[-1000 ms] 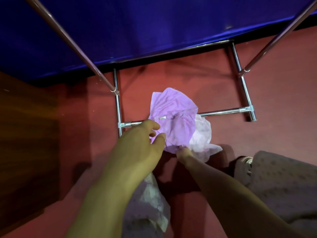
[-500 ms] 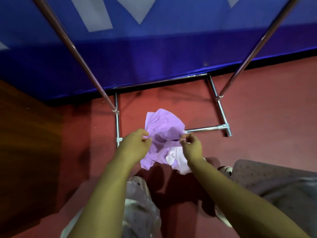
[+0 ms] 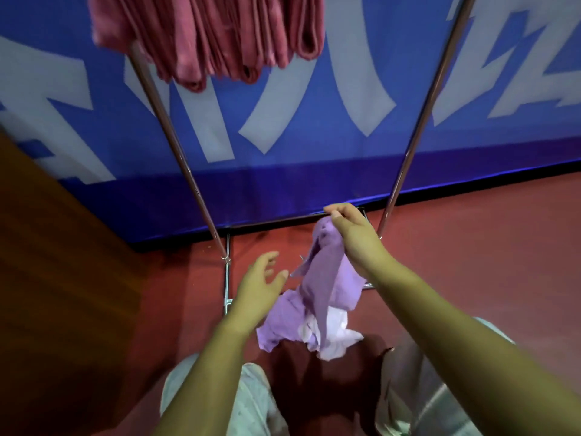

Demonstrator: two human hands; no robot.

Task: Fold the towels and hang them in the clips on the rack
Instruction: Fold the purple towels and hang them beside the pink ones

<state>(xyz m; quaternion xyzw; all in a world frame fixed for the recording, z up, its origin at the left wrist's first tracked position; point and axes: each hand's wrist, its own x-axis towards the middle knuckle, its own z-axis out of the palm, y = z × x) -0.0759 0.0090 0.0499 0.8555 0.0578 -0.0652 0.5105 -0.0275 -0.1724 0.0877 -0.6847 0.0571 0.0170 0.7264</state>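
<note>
A crumpled purple towel (image 3: 327,287) hangs from my right hand (image 3: 352,234), which pinches its top corner above the red floor. A paler, whitish cloth (image 3: 333,335) shows at the towel's lower end. My left hand (image 3: 261,284) hovers just left of the towel with fingers spread, holding nothing. Several folded pink towels (image 3: 220,36) hang at the top of the metal rack (image 3: 176,143), whose two slanted poles frame the hands. The clips are out of sight.
A blue banner with white lettering (image 3: 314,121) stands behind the rack. A brown wooden surface (image 3: 63,278) lies at the left. The rack's base bars (image 3: 227,278) rest on the red floor. My knees in light trousers (image 3: 251,404) are below.
My right hand has lifted the purple towel up by one corner, and it now hangs long. My left hand has let go of it. The view has tilted up, showing the pink towels.
</note>
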